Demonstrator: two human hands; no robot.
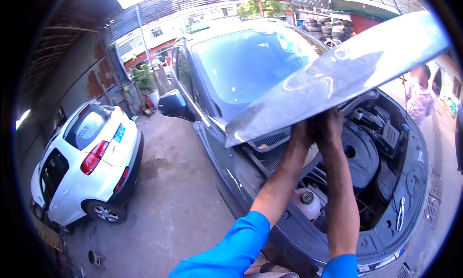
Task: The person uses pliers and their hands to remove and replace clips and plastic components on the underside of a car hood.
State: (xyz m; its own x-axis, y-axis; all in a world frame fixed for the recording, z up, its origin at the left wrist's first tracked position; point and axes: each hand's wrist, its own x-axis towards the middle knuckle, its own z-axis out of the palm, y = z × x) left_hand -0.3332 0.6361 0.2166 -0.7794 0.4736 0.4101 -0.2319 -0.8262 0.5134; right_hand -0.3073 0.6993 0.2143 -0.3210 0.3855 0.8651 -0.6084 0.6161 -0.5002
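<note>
The raised bonnet (337,73) of the dark car (241,61) slants across the upper right of the view, its silver-grey outer skin glossy and mirroring sky and roof beams. Its far corner runs off toward the dark rim of the picture, and its underside is hidden from here. Both hands reach up under its near edge: the left hand (301,131) and the right hand (328,123) sit close together against that edge, but the fingers vanish behind the panel, so whether they are curled round something or pressed flat cannot be told. Blue sleeves enter from the lower edge.

Below the bonnet the engine bay (381,152) lies open, with a black engine cover (359,155), a pale fluid reservoir with a dark cap (307,201), and hoses too shadowed to sort out. A pair of pliers (400,214) rests on the front panel. The windscreen (246,61) is partly covered by the bonnet.

To the left, well apart, a white hatchback (89,162) is parked on the concrete floor (178,201). At the right edge stands another person (419,97), blurred. Stacked tyres (328,32) show far behind.
</note>
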